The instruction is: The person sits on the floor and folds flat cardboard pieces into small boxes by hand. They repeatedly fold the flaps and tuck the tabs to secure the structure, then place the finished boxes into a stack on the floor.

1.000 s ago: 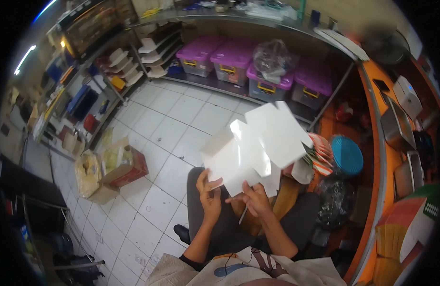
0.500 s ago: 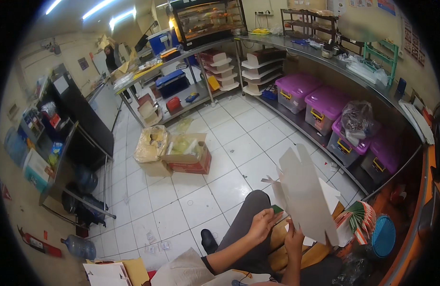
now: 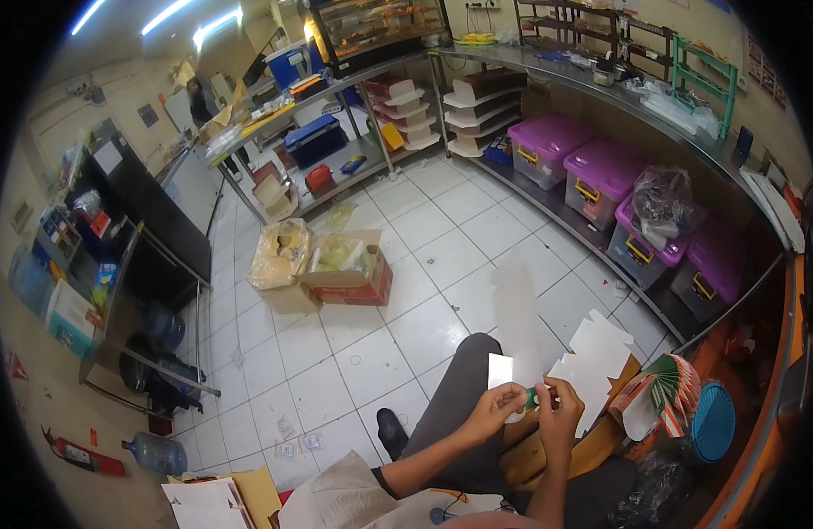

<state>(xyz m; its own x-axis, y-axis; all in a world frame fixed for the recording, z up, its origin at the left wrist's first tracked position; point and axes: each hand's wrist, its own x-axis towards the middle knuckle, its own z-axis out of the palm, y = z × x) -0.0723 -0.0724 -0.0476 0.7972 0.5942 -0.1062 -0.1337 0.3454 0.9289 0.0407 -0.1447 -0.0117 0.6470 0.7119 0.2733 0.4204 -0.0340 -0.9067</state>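
Seen from above, a seated person's two bare hands meet just right of centre in the lower part of the frame. The left hand (image 3: 501,408) and right hand (image 3: 561,410) are both closed, their fingertips pinching a small green piece (image 3: 531,398) between them. A pale, blurred card panel (image 3: 515,309) rises above the hands, with a small bright white flap (image 3: 501,371) at its lower left; whether the green piece belongs to this card cannot be told.

Just right of the hands is a flat white card sheet (image 3: 602,346) with notched edges. Further right, at the lower right of the frame, are fanned pieces in green, orange and white (image 3: 679,388), beside a round teal basket (image 3: 713,423). Below the hands is a brown wooden surface (image 3: 523,451) between the person's dark-trousered legs (image 3: 472,375).

Left of centre, on the white tiled floor (image 3: 424,353), stand an open red-brown box (image 3: 358,293) with yellow-green contents and, touching it, a plastic-topped carton (image 3: 293,301). Across the upper right runs a metal worktop (image 3: 547,63); on the shelf beneath it sit bins with purple lids (image 3: 605,167), one carrying a clear plastic bag (image 3: 662,207). A fire extinguisher (image 3: 85,454) is at the lower left, and another person (image 3: 197,106) stands in the upper left.
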